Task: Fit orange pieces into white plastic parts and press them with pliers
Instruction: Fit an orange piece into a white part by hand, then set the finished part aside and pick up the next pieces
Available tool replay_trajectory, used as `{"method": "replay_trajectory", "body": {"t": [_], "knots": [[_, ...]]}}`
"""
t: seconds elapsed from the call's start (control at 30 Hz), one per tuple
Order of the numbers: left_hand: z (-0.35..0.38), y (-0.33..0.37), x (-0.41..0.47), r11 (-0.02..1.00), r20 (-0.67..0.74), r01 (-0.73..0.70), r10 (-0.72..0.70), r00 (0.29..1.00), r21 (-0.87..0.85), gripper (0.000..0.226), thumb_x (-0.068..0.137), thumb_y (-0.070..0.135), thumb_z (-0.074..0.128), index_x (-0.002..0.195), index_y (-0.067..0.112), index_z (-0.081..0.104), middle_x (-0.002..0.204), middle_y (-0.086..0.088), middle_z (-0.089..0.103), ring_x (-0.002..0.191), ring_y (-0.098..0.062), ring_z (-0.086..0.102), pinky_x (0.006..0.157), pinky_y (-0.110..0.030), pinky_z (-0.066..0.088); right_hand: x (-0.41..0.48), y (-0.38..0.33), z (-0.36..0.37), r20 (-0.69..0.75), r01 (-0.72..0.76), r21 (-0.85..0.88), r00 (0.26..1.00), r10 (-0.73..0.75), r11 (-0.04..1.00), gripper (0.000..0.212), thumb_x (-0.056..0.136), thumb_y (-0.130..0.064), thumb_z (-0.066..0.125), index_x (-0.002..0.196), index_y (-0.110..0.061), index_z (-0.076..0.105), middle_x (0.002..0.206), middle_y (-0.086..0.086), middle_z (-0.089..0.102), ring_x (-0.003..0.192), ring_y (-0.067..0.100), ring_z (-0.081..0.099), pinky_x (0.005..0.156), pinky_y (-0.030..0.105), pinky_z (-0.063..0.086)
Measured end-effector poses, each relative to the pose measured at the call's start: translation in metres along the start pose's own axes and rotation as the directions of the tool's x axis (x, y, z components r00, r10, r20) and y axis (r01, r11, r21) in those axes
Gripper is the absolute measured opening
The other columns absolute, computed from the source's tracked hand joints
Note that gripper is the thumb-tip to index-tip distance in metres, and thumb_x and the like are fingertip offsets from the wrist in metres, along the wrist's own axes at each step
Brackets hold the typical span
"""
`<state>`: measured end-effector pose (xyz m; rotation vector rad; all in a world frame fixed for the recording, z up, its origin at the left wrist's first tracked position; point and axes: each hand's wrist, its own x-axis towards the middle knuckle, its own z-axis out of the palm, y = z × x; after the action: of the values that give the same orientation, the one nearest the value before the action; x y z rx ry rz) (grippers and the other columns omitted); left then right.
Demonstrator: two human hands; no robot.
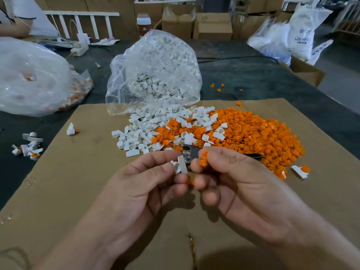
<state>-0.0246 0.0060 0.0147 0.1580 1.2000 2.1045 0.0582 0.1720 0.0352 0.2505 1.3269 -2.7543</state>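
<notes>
The left hand is palm up over the cardboard, fingers curled, with thumb and fingertips pinching one white part. The right hand faces it, fingers also curled, and pinches an orange piece between thumb and forefinger. The piece sits just beside the white part and is not seated in it. A second spot of orange shows lower down between the fingertips of both hands; which hand holds it cannot be told. The pliers lie just behind the hands at the near edge of the orange pile, metal head to the left and dark handle running right. Neither hand grips them. The white pile adjoins the orange pile on its left, with some white parts scattered over the orange. Behind both stands a clear bag of white parts, its mouth open toward the white pile. Assembled units lie in a small group on the dark table off the left edge of the cardboard. One more unit lies at the right end of the orange pile. A larger bag rests at far left.
</notes>
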Motion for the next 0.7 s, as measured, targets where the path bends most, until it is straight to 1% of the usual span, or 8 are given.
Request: {"method": "replay_trajectory", "body": {"t": [0.03,0.13,0.33,0.37,0.4,0.47,0.57,0.7], "knots": [[0.001,0.0005,-0.0012,1.0,0.006,0.01,-0.01,1.0,-0.023,0.032,0.063,-0.001,0.078,0.095,0.004,0.078,0.076,-0.019,0.068,0.066,-0.021,0.07,0.059,-0.025,0.059,0.0004,0.0011,0.0002,0.002,-0.014,0.021,1.0,0.014,1.0,0.012,0.08,-0.018,0.07,0.088,-0.009,0.072,0.081,0.011,0.062,0.061,0.016,0.06,0.046,0.023,0.049],[0.0021,0.0014,-0.0021,0.998,0.006,0.015,-0.014,1.0,-0.066,0.026,0.065,0.004,0.073,0.09,0.005,0.079,0.079,-0.019,0.07,0.067,-0.022,0.072,0.059,-0.025,0.059,0.0016,0.0041,0.0017,0.019,-0.048,0.074,0.999,0.047,0.996,0.01,0.082,-0.018,0.067,0.087,-0.011,0.07,0.077,0.007,0.057,0.057,0.014,0.054,0.044,0.023,0.045],[0.0057,0.0029,-0.0041,0.996,0.028,0.012,-0.01,1.0,-0.084,0.027,0.059,0.007,0.079,0.086,0.006,0.079,0.076,-0.018,0.07,0.064,-0.021,0.072,0.054,-0.025,0.059,-0.0001,0.0026,0.0031,0.094,-0.085,0.133,0.993,0.073,0.988,0.014,0.088,-0.016,0.058,0.083,-0.008,0.069,0.075,0.007,0.059,0.054,0.013,0.056,0.041,0.021,0.045],[0.0048,0.0026,-0.0041,0.997,0.038,0.012,-0.009,0.999,-0.082,0.03,0.057,0.007,0.086,0.086,0.006,0.079,0.076,-0.018,0.069,0.063,-0.02,0.072,0.053,-0.025,0.058,-0.0005,0.0022,0.0036,0.114,-0.088,0.128,0.991,0.074,0.988,0.016,0.089,-0.016,0.057,0.083,-0.008,0.07,0.074,0.007,0.059,0.054,0.012,0.056,0.041,0.02,0.045],[0.0039,0.0023,-0.0039,0.997,0.051,0.011,-0.007,0.999,-0.075,0.039,0.051,0.009,0.093,0.088,0.006,0.079,0.075,-0.018,0.07,0.063,-0.02,0.072,0.053,-0.025,0.058,-0.0007,0.0021,0.004,0.134,-0.09,0.12,0.988,0.074,0.989,0.019,0.09,-0.016,0.055,0.083,-0.008,0.071,0.074,0.006,0.06,0.054,0.011,0.057,0.041,0.02,0.045],[0.0026,0.0017,-0.0042,0.998,0.064,0.002,0.002,0.998,-0.059,0.055,0.04,0.018,0.1,0.089,0.007,0.079,0.074,-0.017,0.07,0.062,-0.019,0.071,0.052,-0.024,0.058,-0.0004,0.0025,0.0037,0.161,-0.087,0.106,0.984,0.07,0.99,0.023,0.093,-0.016,0.052,0.083,-0.008,0.071,0.075,0.005,0.061,0.055,0.01,0.057,0.042,0.019,0.046],[0.0019,0.0013,-0.0044,0.999,0.085,-0.012,0.016,0.996,-0.046,0.054,0.039,0.021,0.101,0.087,0.01,0.079,0.071,-0.015,0.069,0.061,-0.017,0.069,0.05,-0.023,0.056,0.0006,0.0038,0.0032,0.181,-0.084,0.1,0.981,0.065,0.991,0.023,0.096,-0.016,0.051,0.085,-0.008,0.07,0.077,0.006,0.061,0.055,0.01,0.057,0.042,0.018,0.047],[0.0018,-0.0004,-0.0031,0.999,0.093,-0.04,0.043,0.995,-0.027,0.053,0.039,0.023,0.1,0.086,0.011,0.079,0.071,-0.013,0.069,0.061,-0.017,0.068,0.049,-0.023,0.054,0.0014,0.0045,0.0016,0.169,-0.062,0.1,0.985,0.044,0.993,0.019,0.093,-0.015,0.055,0.084,-0.008,0.071,0.078,0.008,0.063,0.054,0.009,0.058,0.042,0.018,0.047]]}}
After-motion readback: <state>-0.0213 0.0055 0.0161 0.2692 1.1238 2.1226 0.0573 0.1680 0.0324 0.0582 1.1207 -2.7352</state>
